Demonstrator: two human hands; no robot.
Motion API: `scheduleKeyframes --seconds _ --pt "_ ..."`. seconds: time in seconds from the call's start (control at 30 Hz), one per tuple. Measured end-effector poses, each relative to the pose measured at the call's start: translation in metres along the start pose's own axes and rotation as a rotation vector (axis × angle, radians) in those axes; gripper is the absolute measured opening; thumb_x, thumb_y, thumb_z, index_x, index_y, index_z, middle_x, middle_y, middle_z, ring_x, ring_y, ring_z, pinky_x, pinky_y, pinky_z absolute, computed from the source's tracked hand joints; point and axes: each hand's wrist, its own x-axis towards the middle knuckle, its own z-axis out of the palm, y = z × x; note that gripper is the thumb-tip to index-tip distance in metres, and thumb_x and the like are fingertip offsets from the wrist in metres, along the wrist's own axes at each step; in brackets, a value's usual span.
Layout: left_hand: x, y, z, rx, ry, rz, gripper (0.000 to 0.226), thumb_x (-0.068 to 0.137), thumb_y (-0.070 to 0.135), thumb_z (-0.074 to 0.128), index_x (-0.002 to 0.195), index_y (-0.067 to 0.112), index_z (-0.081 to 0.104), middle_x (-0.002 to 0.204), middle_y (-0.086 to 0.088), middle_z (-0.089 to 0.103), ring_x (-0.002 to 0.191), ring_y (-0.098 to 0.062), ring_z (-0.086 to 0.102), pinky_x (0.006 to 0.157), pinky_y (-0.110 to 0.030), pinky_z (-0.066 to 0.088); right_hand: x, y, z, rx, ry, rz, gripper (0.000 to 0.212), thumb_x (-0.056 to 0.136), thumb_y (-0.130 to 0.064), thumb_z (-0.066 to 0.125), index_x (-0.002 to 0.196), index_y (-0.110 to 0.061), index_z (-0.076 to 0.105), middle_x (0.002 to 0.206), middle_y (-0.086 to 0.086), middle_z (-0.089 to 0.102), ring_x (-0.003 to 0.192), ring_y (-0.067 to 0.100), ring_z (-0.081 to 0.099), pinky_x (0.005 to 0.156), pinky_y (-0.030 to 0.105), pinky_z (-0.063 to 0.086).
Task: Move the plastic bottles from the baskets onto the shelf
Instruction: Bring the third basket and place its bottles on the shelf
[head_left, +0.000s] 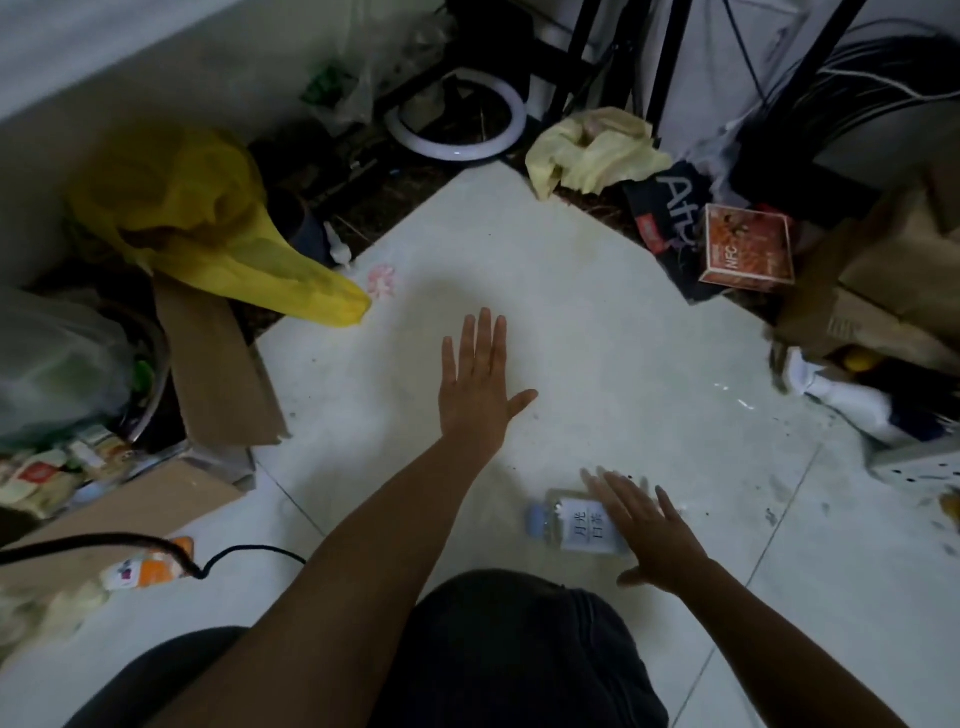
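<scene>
Bottle (563, 526) on the floor, folks: a small clear plastic one with a pale blue cap and a white printed label, lying on its side on the white floor tiles (597, 322), cap pointing left, just ahead of the person's dark-trousered knee (519, 649). Right hand (649, 535) sits over the bottle's base end, fingers straight and spread wide, thumb out toward the knee. That hand is blurred, so it may be touching the bottle or just above it; it is hard to call. Nothing is wrapped around the bottle.

Left hand (480, 384) reaches out further over bare tile, palm down, fingers straight and close together, thumb angled right, holding nothing and well apart from the bottle.

Clutter rings the tiles. At upper left, a crumpled yellow plastic bag (208, 223) droops over a brown cardboard flap (218, 374). Up top lies a white ring-shaped lamp (457, 119), with a pale yellow crumpled cloth (592, 150) to its right. Further right, an orange printed carton (745, 247) leans beside a black bag with white lettering (670, 208). At lower left, a black cable (234, 556) curls past an orange-and-white packet (150, 564).
</scene>
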Motion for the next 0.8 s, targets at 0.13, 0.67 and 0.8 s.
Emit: scheduleKeyframes --seconds 0.13,0.67,0.8 --pt "-0.005 0.000 0.012 0.040 0.006 0.044 0.093 0.084 0.072 0.015 0.152 0.010 0.004 0.161 -0.012 0.011 0.148 -0.028 0.012 0.117 -0.046 0.005 0.006 -0.004 0.006 0.051 0.004 0.069 0.118 0.077 -0.035 0.074 0.149 -0.021 -0.019 0.160 0.003 0.001 0.147 0.022 0.008 0.114 0.054 0.016" --pt "0.006 0.011 0.004 0.024 0.050 0.041 0.097 0.082 0.076 0.028 0.152 0.009 0.015 0.159 -0.012 0.018 0.147 -0.028 0.018 0.117 -0.046 0.006 0.055 -0.036 -0.047 0.648 0.394 0.541 0.066 0.063 -0.027 0.079 0.107 -0.002 0.037 0.104 0.013 0.046 0.096 0.033 0.054 0.067 0.033 0.043" --pt "0.028 -0.003 -0.062 0.024 0.066 -0.003 0.093 0.087 0.066 0.041 0.153 0.010 0.008 0.161 -0.012 0.010 0.148 -0.027 0.014 0.117 -0.046 0.010 0.044 -0.043 -0.133 0.710 0.561 0.569 0.061 0.062 -0.018 0.079 0.103 -0.001 0.037 0.102 0.013 0.042 0.095 0.033 0.049 0.065 0.032 0.040"
